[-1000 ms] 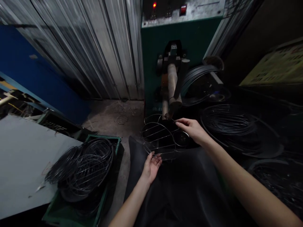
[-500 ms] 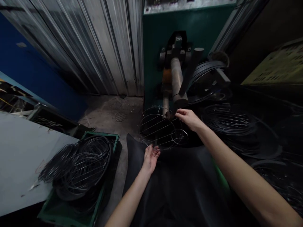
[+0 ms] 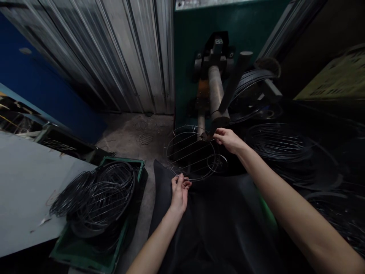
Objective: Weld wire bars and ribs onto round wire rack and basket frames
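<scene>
Near green machine [image 3: 188, 76], left hand [image 3: 179, 194] and right hand [image 3: 228, 140] clamp grips on wire rack [image 3: 190, 154], opposite rims.

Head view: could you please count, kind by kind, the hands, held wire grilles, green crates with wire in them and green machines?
hands: 2, left hand and right hand
wire grille, held at its rim by both: 1
green crate: 1
green machine: 1
Total: 5
</scene>
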Demonstrator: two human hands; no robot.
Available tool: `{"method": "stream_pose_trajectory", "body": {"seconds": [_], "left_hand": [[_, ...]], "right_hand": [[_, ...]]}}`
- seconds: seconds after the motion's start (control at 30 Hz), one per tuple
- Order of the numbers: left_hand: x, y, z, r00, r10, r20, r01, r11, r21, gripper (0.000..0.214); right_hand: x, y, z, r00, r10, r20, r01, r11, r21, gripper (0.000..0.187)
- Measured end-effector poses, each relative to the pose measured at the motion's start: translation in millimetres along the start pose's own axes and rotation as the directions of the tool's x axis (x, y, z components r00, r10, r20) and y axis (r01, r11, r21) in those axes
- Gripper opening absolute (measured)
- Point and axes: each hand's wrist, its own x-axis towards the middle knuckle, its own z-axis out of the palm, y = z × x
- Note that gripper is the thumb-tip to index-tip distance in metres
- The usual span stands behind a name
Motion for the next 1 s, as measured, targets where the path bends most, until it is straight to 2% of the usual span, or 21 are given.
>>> {"method": "stream_pose_trajectory", "body": {"seconds": [0.47, 1.0], "left_hand": [[-10, 9, 2.9, 0.999, 0.002, -0.043, -0.001, 1.000, 0.025, 0.043], [-19, 21, 12.7, 0.992, -0.050, -0.114, 0.062, 0.992, 0.107, 0.040]], "right_hand": [[-2, 2, 2, 1.000, 0.019, 0.009, -0.019, 0.999, 0.044, 0.036], [-3, -5, 0, 0.991, 0.129, 0.038, -0.131, 0.990, 0.060, 0.017]]}}
